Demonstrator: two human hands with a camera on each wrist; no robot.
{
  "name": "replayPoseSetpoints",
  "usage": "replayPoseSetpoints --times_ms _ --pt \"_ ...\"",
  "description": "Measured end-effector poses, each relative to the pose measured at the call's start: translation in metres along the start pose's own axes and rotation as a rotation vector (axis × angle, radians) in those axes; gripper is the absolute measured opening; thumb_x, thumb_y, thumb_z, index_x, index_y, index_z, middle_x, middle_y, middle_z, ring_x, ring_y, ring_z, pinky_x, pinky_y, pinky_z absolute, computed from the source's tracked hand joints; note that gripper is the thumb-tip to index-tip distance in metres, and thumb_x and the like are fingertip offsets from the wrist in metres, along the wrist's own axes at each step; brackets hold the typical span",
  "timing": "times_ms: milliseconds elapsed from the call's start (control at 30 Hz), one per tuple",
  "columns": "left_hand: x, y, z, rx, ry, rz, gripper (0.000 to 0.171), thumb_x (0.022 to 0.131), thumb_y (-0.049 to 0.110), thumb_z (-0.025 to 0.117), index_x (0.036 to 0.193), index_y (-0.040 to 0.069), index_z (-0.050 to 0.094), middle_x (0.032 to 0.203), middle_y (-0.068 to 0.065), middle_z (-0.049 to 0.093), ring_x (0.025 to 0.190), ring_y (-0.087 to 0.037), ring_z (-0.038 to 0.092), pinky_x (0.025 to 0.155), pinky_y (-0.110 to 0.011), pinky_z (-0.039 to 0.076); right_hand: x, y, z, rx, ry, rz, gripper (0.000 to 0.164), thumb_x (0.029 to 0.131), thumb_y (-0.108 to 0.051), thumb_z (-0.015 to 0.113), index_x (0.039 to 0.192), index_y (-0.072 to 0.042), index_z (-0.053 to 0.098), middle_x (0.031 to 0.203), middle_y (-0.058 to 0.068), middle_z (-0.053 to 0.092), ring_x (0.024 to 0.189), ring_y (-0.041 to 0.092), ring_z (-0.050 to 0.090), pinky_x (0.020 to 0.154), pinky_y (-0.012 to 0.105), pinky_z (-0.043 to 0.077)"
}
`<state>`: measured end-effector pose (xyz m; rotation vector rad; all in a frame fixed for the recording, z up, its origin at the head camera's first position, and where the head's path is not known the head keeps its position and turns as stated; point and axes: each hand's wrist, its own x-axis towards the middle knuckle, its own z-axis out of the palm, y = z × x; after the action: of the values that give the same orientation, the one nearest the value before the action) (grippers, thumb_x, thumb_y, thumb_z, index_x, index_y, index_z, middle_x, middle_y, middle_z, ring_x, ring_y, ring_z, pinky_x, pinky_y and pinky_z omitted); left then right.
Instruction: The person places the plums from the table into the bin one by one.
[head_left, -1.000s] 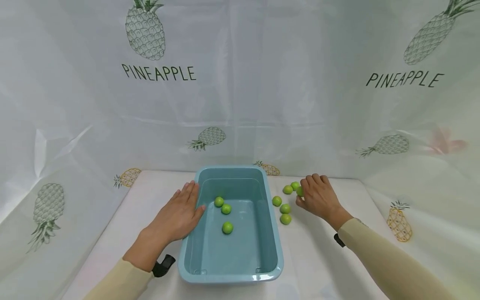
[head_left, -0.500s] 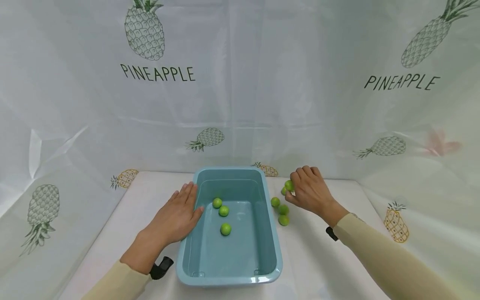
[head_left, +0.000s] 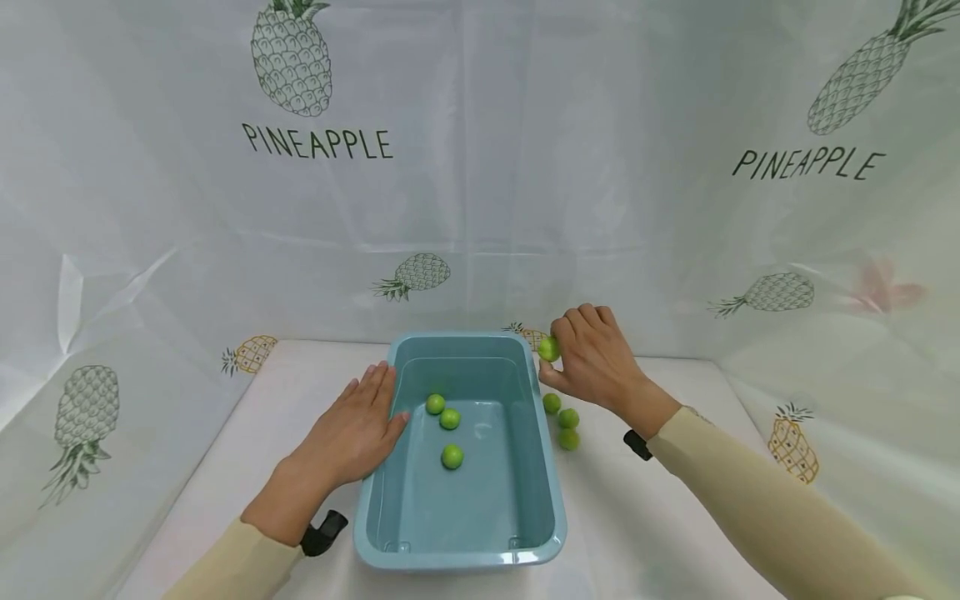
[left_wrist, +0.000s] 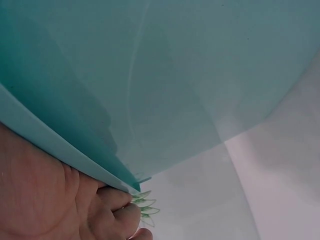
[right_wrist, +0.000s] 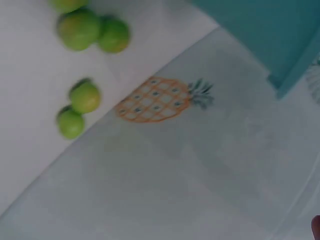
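My right hand (head_left: pixel 596 357) pinches a green lime (head_left: pixel 549 348) between thumb and fingers, raised beside the far right corner of a blue plastic basin (head_left: pixel 465 517). On the basin's left rim rests my left hand (head_left: pixel 352 427), fingers straight and thumb lying over the edge; its palm (left_wrist: pixel 35 185) is against the outside of that rim in the left wrist view. Three limes (head_left: pixel 452 456) lie inside the basin. Several limes (head_left: pixel 568 438) sit on the table right of it, two of these (right_wrist: pixel 85 97) hidden behind my right hand in the head view.
A white cloth (head_left: pixel 660 517) covers the table. Behind it and at both sides hangs a pale plastic sheet (head_left: pixel 570 183) printed with pineapples. The basin's tall right wall stands between the loose limes and those inside.
My right hand has lifted the lime off the table and carried it left and up toward the basin's far right corner. My left hand stays on the rim.
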<state>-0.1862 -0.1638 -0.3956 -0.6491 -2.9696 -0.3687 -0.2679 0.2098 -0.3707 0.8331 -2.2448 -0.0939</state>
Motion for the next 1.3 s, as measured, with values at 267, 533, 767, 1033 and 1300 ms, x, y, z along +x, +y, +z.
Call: replayPoseSetpoints --times_ms 267,533,767,1033,1300 --pt "-0.005 0.001 0.000 0.009 -0.029 -0.015 0.071 0.110 0.034 0.052 0.159 -0.013 0.030 0.168 -0.032 0.029 0.157 -0.049 0.027 0.125 -0.065 0.029 0.031 -0.056 0.003 0.098 -0.036 -0.066 0.034 0.086 -0.042 0.060 0.086 -0.009 0.052 0.077 0.003 0.047 0.074 0.023 0.042 0.074 0.040 0.040" --pt "-0.004 0.000 0.000 0.048 -0.012 -0.006 0.071 0.110 0.034 0.052 0.159 -0.013 0.032 0.168 -0.032 0.029 0.157 -0.048 0.027 0.126 -0.064 0.027 0.038 -0.090 0.013 0.082 -0.160 -0.093 0.031 0.084 -0.043 0.065 0.084 -0.014 0.054 0.078 0.000 0.048 0.076 0.021 0.042 0.074 0.037 0.035" --pt "-0.002 0.001 -0.002 0.051 0.002 0.000 0.070 0.110 0.034 0.052 0.159 -0.013 0.032 0.168 -0.032 0.029 0.157 -0.048 0.028 0.126 -0.063 0.028 0.035 -0.096 0.021 0.084 -0.175 -0.120 0.031 0.084 -0.043 0.068 0.081 -0.017 0.052 0.076 -0.002 0.046 0.075 0.019 0.043 0.072 0.035 0.035" --pt "-0.001 0.003 -0.003 0.030 -0.001 -0.001 0.070 0.110 0.032 0.052 0.158 -0.014 0.032 0.167 -0.033 0.030 0.157 -0.049 0.028 0.126 -0.062 0.029 0.028 -0.098 0.027 0.030 -0.194 -0.129 0.034 0.086 -0.044 0.067 0.078 -0.018 0.047 0.075 -0.002 0.045 0.073 0.019 0.039 0.072 0.036 0.034" --pt "-0.001 0.004 -0.005 0.019 -0.015 -0.007 0.070 0.111 0.034 0.051 0.160 -0.013 0.030 0.168 -0.032 0.028 0.157 -0.048 0.026 0.126 -0.062 0.028 0.025 -0.096 0.029 0.036 -0.197 -0.126 0.034 0.087 -0.045 0.068 0.079 -0.017 0.050 0.076 -0.001 0.047 0.074 0.020 0.041 0.073 0.036 0.034"
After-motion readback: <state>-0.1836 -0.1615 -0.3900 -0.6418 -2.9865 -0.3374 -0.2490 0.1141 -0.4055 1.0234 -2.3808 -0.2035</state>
